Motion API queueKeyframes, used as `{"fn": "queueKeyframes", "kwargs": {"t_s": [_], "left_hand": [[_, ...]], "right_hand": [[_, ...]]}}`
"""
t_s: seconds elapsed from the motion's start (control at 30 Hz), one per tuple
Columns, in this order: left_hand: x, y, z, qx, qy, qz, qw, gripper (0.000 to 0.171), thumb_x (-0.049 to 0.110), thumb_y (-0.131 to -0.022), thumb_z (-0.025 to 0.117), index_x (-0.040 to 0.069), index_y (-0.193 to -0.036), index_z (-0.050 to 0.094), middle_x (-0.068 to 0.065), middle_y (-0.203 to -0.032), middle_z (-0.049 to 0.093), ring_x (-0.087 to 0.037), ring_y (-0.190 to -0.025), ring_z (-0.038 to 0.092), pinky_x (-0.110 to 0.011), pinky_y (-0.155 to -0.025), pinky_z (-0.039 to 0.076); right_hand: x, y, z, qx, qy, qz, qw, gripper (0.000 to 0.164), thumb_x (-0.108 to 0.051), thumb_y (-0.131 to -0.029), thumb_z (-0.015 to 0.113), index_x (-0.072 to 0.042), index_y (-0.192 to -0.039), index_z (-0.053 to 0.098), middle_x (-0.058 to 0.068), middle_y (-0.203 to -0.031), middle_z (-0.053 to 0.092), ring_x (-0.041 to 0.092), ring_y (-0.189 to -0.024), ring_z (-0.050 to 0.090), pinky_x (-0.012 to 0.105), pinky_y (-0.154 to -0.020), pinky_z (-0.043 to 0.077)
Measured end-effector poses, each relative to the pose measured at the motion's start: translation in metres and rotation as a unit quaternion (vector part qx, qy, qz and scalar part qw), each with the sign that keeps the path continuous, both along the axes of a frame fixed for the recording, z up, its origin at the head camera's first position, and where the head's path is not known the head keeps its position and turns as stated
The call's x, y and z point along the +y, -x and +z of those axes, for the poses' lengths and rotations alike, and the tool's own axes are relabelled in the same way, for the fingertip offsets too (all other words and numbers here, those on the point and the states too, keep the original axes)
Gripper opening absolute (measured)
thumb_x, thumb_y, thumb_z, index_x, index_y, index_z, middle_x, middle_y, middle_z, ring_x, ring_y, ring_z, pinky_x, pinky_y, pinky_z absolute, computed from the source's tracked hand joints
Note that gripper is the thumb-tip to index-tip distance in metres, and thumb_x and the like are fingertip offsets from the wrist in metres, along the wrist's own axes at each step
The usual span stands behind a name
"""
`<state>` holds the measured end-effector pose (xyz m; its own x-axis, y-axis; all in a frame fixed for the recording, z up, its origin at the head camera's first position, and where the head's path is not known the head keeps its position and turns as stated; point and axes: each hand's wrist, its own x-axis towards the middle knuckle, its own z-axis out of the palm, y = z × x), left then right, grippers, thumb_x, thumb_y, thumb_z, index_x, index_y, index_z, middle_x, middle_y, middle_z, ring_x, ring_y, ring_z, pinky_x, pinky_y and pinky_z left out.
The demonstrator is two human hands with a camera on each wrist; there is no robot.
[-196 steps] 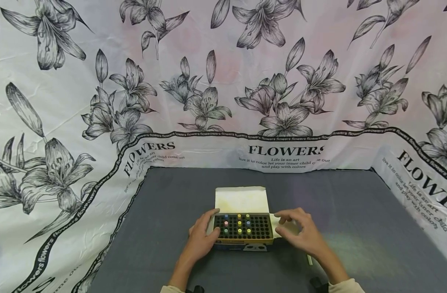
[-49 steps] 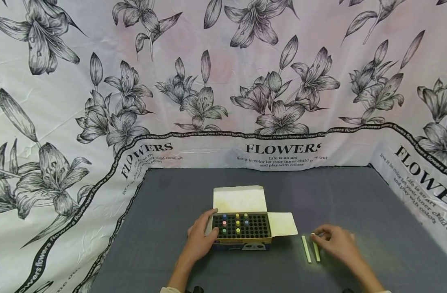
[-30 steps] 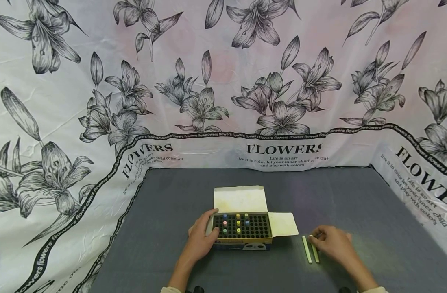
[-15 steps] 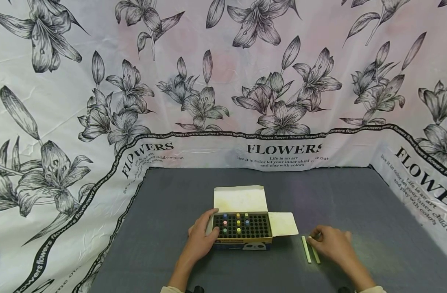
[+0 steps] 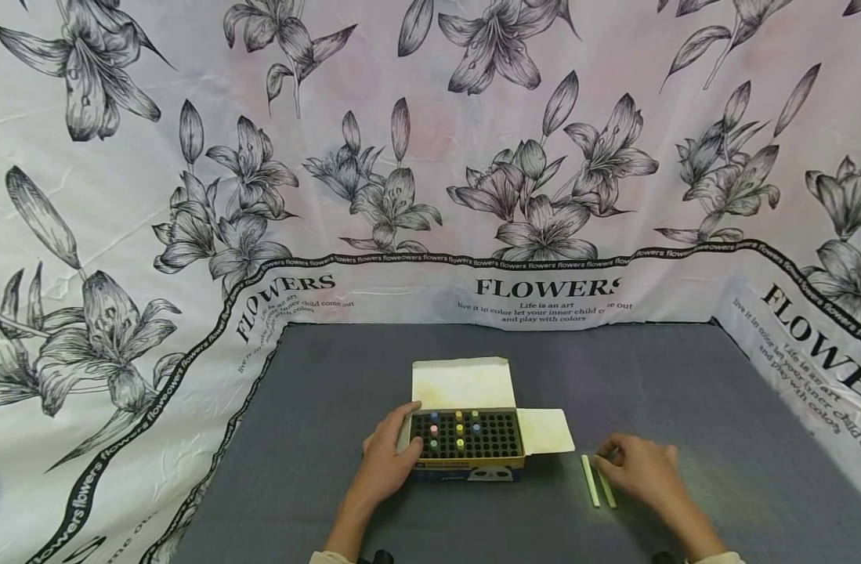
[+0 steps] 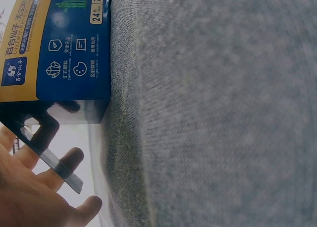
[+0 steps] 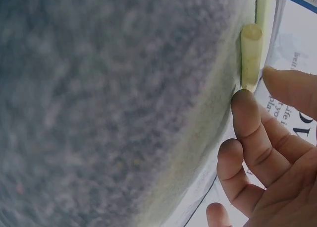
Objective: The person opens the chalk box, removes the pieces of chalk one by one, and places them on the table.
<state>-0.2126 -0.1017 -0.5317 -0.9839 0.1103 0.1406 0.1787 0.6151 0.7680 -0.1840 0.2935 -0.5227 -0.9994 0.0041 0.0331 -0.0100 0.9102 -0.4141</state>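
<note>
left hand (image 5: 389, 453) holding, right hand (image 5: 640, 468) pinching

on a grey cloth-covered worktop (image 5: 317, 501), the left hand is gripping the left end of an open rectangular blue-and-yellow cardboard box (image 5: 444, 474), its thumb lying at the near corner and its forefinger at the far one. inside, a black insert pierced with round holes (image 5: 501, 440) is holding eight upright chalk sticks in blue, pink, green, orange and yellow (image 5: 460, 429). the cream cardboard lid (image 5: 462, 384) is standing open behind; a cream side flap (image 5: 545, 432) is extending rightward. right of the box, two slender pale yellow-green chalk sticks are lying side by side: the nearer to the box (image 5: 590, 481) is resting untouched, while the outer stick (image 5: 608, 493) is being pinched at its far end by the right hand's thumb and fingertips. a white flower-printed cloth (image 5: 430, 294) is hanging behind.
</note>
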Motion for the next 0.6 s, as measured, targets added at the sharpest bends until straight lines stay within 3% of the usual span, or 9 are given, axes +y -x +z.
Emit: {"fn": "queueKeyframes", "kwargs": {"t_s": [0.13,0.27,0.43,0.6], "left_hand": [[0.000,0.000,0.000,-0.001,0.000,-0.001,1.0000,0.053,0.024,-0.091,0.057,0.037,-0.140,0.044,0.002,-0.137,0.054,-0.019,-0.102,0.054,-0.059,-0.094,0.027],[0.000,0.000,0.000,-0.003,0.004,-0.001,1.0000,0.053,0.024,-0.091,0.057,0.038,-0.141,0.044,0.003,-0.136,0.055,-0.020,-0.102,0.054,-0.058,-0.093,0.027],[0.001,0.000,-0.001,-0.002,0.010,0.000,1.0000,0.053,0.024,-0.091,0.057,0.038,-0.141,0.044,0.003,-0.134,0.056,-0.017,-0.095,0.052,-0.057,-0.092,0.027],[0.000,0.001,0.000,-0.004,0.004,-0.001,1.0000,0.053,0.024,-0.091,0.057,0.038,-0.140,0.044,0.004,-0.135,0.055,-0.015,-0.092,0.051,-0.057,-0.092,0.026]], "right_hand": [[0.000,0.000,0.001,0.032,0.006,-0.001,0.999,0.019,-0.033,-0.084,0.071,-0.017,-0.092,0.072,-0.009,-0.070,0.069,0.009,-0.062,0.057,0.043,-0.068,0.023],[-0.005,0.001,0.004,0.122,0.029,-0.008,0.992,0.021,-0.027,-0.083,0.074,-0.014,-0.099,0.071,-0.009,-0.067,0.067,0.009,-0.062,0.054,0.044,-0.071,0.022],[-0.014,0.002,0.009,0.257,0.092,-0.013,0.962,0.023,-0.017,-0.078,0.077,-0.015,-0.100,0.072,-0.006,-0.068,0.067,0.014,-0.067,0.052,0.049,-0.077,0.023],[-0.024,0.005,0.014,0.320,0.136,0.004,0.938,0.026,-0.011,-0.075,0.077,-0.015,-0.100,0.073,-0.003,-0.071,0.068,0.009,-0.070,0.050,0.054,-0.083,0.023]]}}
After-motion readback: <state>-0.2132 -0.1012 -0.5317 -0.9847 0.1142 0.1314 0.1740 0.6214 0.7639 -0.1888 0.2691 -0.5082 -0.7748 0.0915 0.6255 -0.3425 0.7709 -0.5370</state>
